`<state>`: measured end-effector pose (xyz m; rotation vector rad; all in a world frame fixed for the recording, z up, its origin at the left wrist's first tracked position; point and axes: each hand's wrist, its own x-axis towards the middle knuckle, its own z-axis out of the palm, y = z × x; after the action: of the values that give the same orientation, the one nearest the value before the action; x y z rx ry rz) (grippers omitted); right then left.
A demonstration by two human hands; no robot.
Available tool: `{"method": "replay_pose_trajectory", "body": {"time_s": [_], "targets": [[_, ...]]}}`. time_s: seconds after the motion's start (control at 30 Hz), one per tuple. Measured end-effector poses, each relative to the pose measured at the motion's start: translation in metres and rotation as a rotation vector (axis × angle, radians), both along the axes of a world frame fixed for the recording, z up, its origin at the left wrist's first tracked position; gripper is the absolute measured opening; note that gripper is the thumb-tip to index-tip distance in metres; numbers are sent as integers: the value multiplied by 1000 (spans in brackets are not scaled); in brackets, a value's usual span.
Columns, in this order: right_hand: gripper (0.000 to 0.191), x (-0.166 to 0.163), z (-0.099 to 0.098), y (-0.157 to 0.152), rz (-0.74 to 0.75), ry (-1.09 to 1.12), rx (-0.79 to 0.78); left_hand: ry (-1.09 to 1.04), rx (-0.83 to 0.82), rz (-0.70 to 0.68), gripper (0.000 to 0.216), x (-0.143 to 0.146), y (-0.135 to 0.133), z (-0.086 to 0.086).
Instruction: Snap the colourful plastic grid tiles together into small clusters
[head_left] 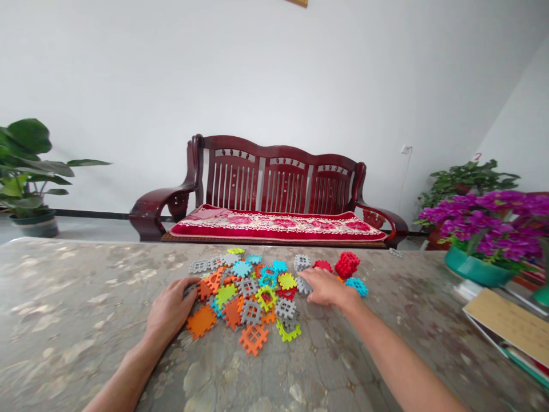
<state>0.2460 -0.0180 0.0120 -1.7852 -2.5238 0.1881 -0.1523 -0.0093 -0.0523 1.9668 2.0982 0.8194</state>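
Observation:
A loose pile of toothed plastic building tiles lies on the table: an orange window tile (253, 339), a plain orange tile (201, 321), a green tile (225, 295), a grey window tile (251, 312) and several more. My left hand (170, 308) rests at the pile's left edge, its index finger and thumb apart beside the orange tiles. At the right side, my right hand (326, 287) has its fingers and thumb around a small grey tile (303, 285). Its fingertips are partly hidden. Beyond that hand stand stacked red tiles (347, 264) and a blue tile (357, 286).
The patterned table (300, 377) spans the foreground. Purple flowers in a teal planter (478, 268) stand at right, near a brown cardboard folder (510, 323). A lone grey tile (395, 252) lies near the far edge. Behind is a wooden bench (283, 177); a potted plant (34, 223) is left.

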Motion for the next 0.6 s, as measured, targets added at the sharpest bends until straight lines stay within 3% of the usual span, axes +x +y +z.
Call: {"method": "replay_pose_trajectory", "body": {"time_s": [0.3,0.6], "targets": [[67,3,-6,15,29,23,-53,3,-5,6,39,2,-1,3],[66,5,-4,8,77,2,-51,-2,7,8,38,3,-3,4]]}}
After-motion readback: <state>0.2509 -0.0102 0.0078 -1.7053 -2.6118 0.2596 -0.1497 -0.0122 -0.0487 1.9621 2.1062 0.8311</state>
